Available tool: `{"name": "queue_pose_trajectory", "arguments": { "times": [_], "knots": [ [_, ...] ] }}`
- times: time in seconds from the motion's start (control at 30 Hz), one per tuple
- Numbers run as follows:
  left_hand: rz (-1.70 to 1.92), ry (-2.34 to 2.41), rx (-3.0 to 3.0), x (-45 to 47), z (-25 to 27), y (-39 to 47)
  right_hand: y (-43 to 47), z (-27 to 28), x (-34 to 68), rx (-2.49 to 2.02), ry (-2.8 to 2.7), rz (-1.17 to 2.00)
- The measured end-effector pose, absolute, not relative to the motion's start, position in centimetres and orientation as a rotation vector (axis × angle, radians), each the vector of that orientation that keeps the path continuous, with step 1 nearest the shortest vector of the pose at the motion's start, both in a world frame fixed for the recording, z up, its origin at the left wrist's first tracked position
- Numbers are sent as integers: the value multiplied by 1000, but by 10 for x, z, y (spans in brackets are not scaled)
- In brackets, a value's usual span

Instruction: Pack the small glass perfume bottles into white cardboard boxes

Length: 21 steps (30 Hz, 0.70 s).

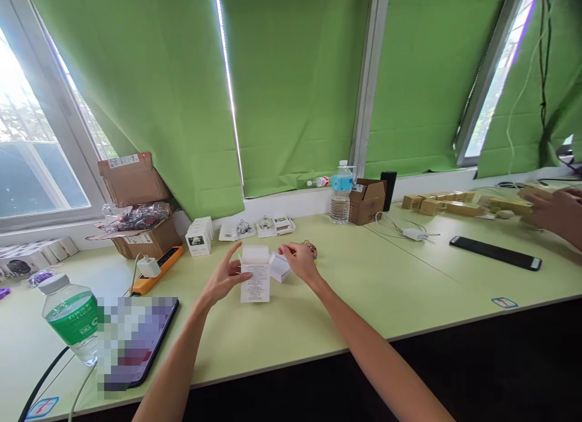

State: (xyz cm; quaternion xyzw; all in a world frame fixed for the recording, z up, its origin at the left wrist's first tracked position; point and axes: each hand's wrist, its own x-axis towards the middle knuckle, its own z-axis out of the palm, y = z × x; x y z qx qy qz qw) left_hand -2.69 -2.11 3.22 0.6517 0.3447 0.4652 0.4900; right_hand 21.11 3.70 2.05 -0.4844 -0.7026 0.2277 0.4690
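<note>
A small white carton (255, 282) with printed text on its front stands upright, its top flap raised. My left hand (227, 277) grips its left side, the thumb across the front face and the index finger pointing up. Just right of the carton is a second white box (279, 268), tilted and partly covered. Over that box's upper edge my right hand (299, 261) is closed, thumb and fingers pinched together; whether they hold anything is hidden. A colourful round object (311, 248) shows partly behind my right hand.
Behind are white cartons (199, 236) and clear-wrapped pieces (244, 228). Left are a green-labelled bottle (75, 319), a phone (145, 343) and an orange power strip (159, 270). Right are a large bottle (341, 194), a black phone (495, 253) and another person's hand (557, 213) near small boxes.
</note>
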Motion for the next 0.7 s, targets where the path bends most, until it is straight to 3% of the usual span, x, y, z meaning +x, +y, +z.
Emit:
{"name": "queue_pose_trajectory", "arguments": {
  "times": [0.1,0.33,0.7],
  "knots": [
    [1194,899,1541,-30,28,-15,40,16,212,-1302,-1790,353],
    [1135,1011,1595,-36,25,-9,48,-1,211,-1534,-2010,203],
    [989,1102,1581,-40,10,-2,54,-9,213,-1693,-2133,280]
  ]
}}
